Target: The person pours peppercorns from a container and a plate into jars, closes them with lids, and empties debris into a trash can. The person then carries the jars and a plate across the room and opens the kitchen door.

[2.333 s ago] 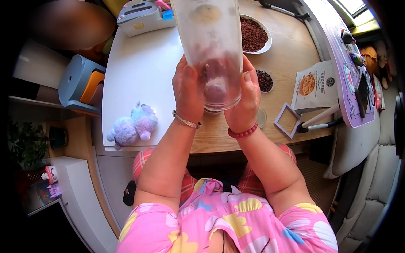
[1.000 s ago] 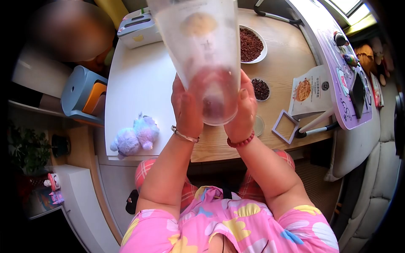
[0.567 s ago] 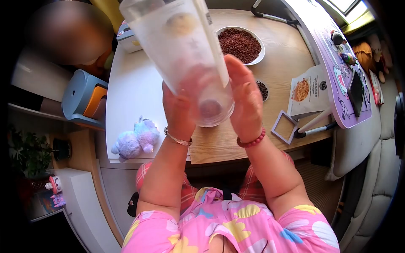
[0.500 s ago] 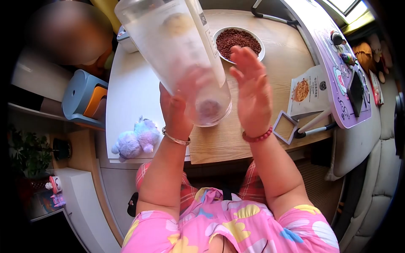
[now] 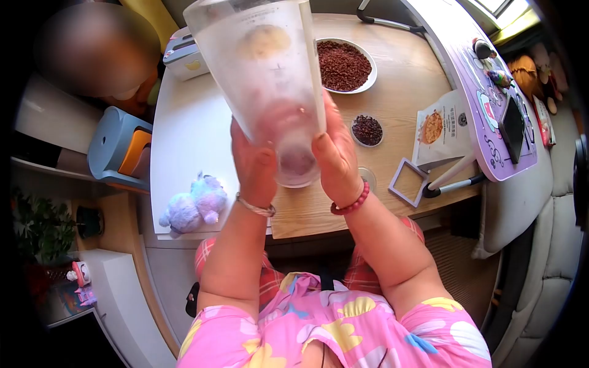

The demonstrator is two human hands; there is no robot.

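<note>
A tall translucent plastic canister (image 5: pixel 270 80) is lifted and tilted in front of me, its wide end towards the far side. My left hand (image 5: pixel 253 165) grips its lower left side, the thumb on the near face. On the opposite side, my right hand (image 5: pixel 336 147) wraps round the canister with its thumb in front. Most fingers are behind the cloudy wall. Past the canister stands a white oval dish (image 5: pixel 372 75) of small dark red grains or beans. To the right of my right hand is a small round dish (image 5: pixel 368 130) of darker ones. A clear round rim (image 5: pixel 368 176) shows partly behind my right wrist.
On the right are a cereal bag (image 5: pixel 438 129), a square frame (image 5: pixel 408 182) and a purple folding table (image 5: pixel 509 135). At left are a fluffy plush toy (image 5: pixel 195 205), a white box (image 5: pixel 186 58) and a blue stool (image 5: pixel 113 144). Another person sits beyond the stool.
My right hand has moved left from open air onto the canister and closed round its side. The canister has become more upright, and the small dish is now uncovered.
</note>
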